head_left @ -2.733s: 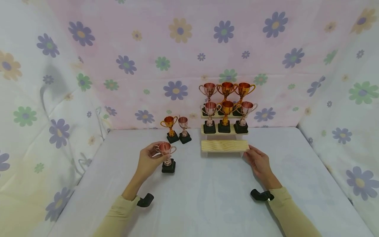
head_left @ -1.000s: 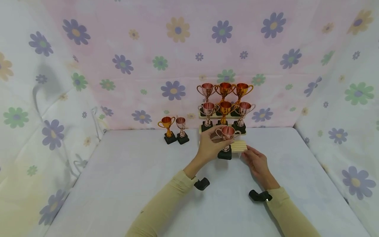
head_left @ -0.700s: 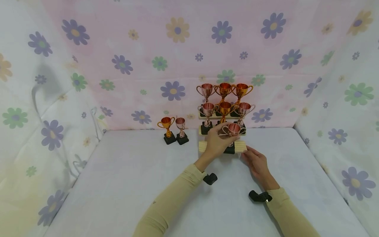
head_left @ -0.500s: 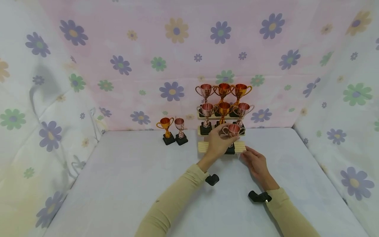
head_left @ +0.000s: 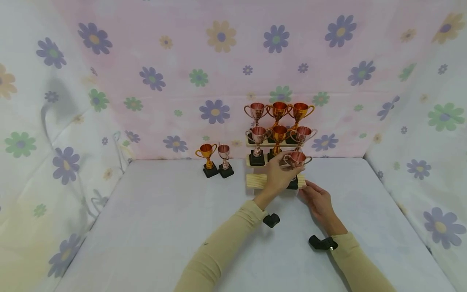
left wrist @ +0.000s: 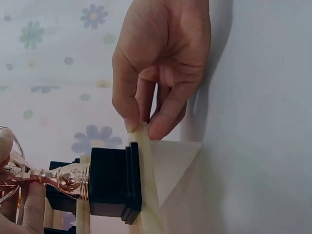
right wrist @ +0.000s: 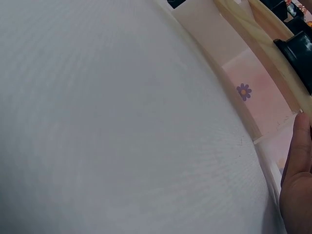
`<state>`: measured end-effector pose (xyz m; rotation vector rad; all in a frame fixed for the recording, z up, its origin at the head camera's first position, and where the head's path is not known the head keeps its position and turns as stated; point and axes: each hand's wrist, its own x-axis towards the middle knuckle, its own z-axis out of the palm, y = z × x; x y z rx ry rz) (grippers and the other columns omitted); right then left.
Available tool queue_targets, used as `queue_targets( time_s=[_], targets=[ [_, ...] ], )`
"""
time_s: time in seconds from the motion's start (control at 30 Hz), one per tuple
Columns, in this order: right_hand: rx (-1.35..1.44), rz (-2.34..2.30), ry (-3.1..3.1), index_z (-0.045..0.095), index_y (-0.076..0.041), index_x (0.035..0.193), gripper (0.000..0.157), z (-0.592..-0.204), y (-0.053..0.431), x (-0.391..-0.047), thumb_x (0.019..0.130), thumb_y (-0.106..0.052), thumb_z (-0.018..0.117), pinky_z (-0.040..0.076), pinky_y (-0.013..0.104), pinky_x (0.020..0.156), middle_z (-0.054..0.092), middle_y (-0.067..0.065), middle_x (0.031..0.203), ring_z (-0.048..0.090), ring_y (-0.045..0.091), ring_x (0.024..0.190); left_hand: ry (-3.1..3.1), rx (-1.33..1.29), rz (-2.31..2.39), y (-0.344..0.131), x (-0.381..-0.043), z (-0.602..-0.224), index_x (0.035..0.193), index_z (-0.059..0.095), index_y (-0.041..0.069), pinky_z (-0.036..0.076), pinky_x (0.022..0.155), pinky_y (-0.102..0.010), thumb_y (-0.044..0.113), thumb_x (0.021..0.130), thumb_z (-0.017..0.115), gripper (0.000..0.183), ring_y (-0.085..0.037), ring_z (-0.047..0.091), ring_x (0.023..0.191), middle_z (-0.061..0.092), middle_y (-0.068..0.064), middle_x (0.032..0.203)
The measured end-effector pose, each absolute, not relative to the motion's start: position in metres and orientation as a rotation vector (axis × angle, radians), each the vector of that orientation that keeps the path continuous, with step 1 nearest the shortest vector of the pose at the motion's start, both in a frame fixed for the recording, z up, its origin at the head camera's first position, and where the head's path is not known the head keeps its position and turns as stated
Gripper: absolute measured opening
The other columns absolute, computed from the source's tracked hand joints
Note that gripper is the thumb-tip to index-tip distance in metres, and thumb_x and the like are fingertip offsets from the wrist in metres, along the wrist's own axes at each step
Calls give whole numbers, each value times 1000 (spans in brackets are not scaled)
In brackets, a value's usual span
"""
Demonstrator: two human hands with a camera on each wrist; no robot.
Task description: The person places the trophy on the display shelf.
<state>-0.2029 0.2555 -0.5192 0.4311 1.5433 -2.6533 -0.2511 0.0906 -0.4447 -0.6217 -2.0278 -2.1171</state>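
Observation:
My left hand (head_left: 279, 176) grips a rose-gold trophy cup (head_left: 297, 159) by its upper part, over the right end of the lowest step of a wooden tiered display stand (head_left: 257, 181). In the left wrist view, the black base (left wrist: 112, 183) of this trophy sits right at the board's surface, and the fingers (left wrist: 32, 207) hold its stem. My right hand (head_left: 320, 205) pinches the right end of that lowest board between thumb and fingers. Several gold and rose-gold trophies, among them a gold one (head_left: 279, 134), fill the two upper steps.
A gold trophy (head_left: 206, 152) and a rose-gold trophy (head_left: 224, 153) stand side by side on the white table (head_left: 153, 219), left of the stand. Behind the table hangs a flowered cloth (head_left: 175, 101). Black wrist devices (head_left: 271, 220) sit at both sleeves.
My left hand has carried the rose-gold trophy from the table's left side to the lowest step, then farther right along it. The right hand has stayed on the board's end.

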Motion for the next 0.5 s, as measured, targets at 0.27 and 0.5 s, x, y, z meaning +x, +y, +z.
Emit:
queue_targets(
  time_s=[0.27,0.5],
  targets=[
    [422,-2635,1552,74,-19,99,21,-520,258,-204,102,-4,60,57,20,90,73,-8,103,70,6,98,-2034,-602,-2120,104,-255,-445,126,68,5,61,76,-23,2,80,86,50,-5,61,82,68,-10,96],
    [372,-2645,1546,77,-22,94,28,-521,259,-204,103,-3,58,58,19,88,74,-8,103,70,5,97,-2024,-636,-2117,111,-257,-444,128,66,3,60,75,-18,2,80,85,52,-1,62,81,69,-12,96]
  ],
)
